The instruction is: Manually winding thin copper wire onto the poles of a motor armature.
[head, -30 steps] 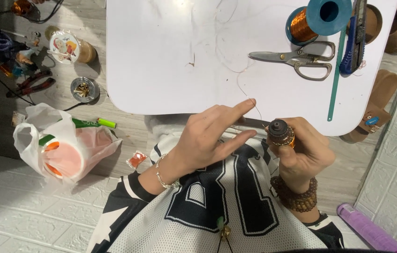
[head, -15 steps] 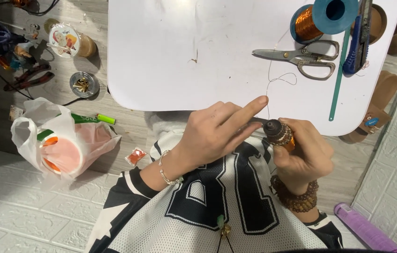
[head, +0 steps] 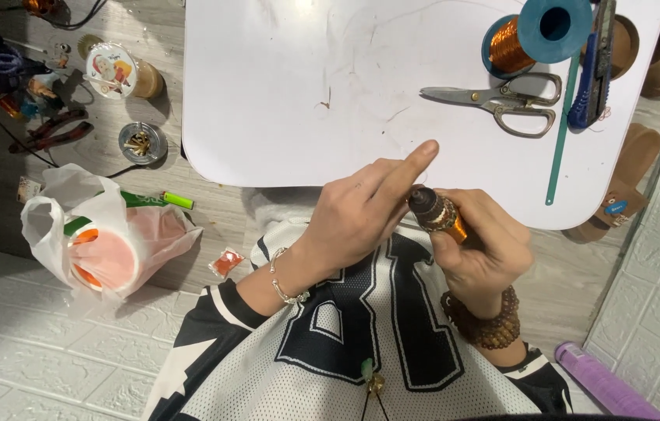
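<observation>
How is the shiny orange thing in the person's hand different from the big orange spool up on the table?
The small coil is held in the right hand; the big spool lies on the white table. The small coil has a dark end, the big spool a blue one. The big spool looks wider. Both are wound with shiny copper-coloured wire.
</observation>
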